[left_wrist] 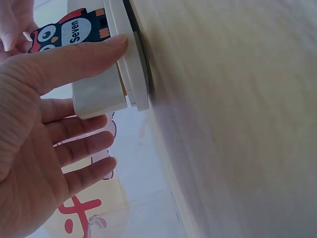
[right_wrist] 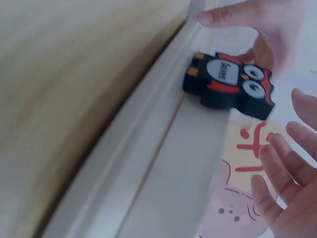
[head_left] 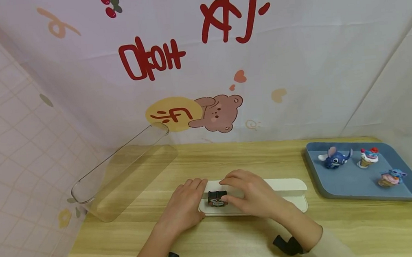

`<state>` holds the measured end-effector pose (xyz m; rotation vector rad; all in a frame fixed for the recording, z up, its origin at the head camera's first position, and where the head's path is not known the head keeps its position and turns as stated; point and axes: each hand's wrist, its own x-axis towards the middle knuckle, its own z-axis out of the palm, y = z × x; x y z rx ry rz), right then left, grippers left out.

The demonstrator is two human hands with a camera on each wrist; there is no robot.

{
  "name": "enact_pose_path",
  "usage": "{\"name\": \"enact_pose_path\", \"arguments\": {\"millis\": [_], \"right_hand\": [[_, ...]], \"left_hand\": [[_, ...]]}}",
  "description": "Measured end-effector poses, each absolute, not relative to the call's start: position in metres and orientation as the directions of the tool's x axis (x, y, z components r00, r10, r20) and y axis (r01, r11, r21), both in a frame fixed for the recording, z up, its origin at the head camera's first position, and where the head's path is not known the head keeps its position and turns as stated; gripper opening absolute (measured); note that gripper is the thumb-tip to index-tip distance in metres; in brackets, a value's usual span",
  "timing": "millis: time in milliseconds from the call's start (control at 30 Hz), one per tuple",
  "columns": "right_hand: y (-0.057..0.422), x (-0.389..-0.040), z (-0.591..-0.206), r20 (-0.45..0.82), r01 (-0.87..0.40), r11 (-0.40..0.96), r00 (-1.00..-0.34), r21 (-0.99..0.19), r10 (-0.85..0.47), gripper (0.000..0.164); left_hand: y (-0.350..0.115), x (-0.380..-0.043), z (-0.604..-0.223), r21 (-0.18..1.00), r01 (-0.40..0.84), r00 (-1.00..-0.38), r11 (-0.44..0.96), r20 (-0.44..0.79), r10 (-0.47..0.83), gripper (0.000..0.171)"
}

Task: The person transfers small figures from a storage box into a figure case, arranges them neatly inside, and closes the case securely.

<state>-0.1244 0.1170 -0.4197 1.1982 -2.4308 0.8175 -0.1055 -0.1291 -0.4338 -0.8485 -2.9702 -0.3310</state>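
A black owl figure [head_left: 217, 199] with red wings and a white belly marked "Seven" [right_wrist: 221, 72] stands upright near the left end of a long white stepped stand [head_left: 284, 185]. My left hand [head_left: 183, 204] grips that end of the stand. Its thumb [left_wrist: 99, 55] presses the front edge, and the fingers reach behind. Over the stand, just right of the owl, is my right hand [head_left: 254, 193]. In the right wrist view its fingers [right_wrist: 277, 168] are spread and apart from the owl.
A clear plastic cover [head_left: 137, 179] lies at the left by the wall cloth. At the right sits a blue tray [head_left: 347, 183] holding a blue figurine [head_left: 335, 159], an ice-cream figurine [head_left: 368, 158] and another cone figurine [head_left: 390, 178]. A printed cloth [head_left: 314, 62] hangs behind the wooden table.
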Motion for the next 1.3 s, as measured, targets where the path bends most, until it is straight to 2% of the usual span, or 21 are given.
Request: {"name": "enact_pose_path", "arguments": {"millis": [200,433,767,1300], "right_hand": [[0.137,-0.127,-0.413,0.557,-0.808,0.502,-0.581,-0.307,-0.594,0.04],[0.162,-0.13,-0.403,0.584,-0.813,0.52,-0.562,-0.261,-0.585,0.034],[0.203,-0.13,-0.394,0.607,-0.787,0.553,-0.588,-0.275,-0.535,0.034],[0.273,-0.131,-0.402,0.711,-0.718,0.647,-0.594,-0.258,-0.376,0.065]], "left_hand": [[-0.128,-0.105,-0.434,0.207,0.52,-0.854,0.829,0.087,0.514,0.096],[-0.129,-0.105,-0.436,0.21,0.516,-0.856,0.831,0.088,0.509,0.095],[-0.129,-0.104,-0.437,0.208,0.529,-0.849,0.823,0.115,0.516,0.095],[-0.126,-0.102,-0.437,0.205,0.517,-0.856,0.831,0.106,0.506,0.097]]}}
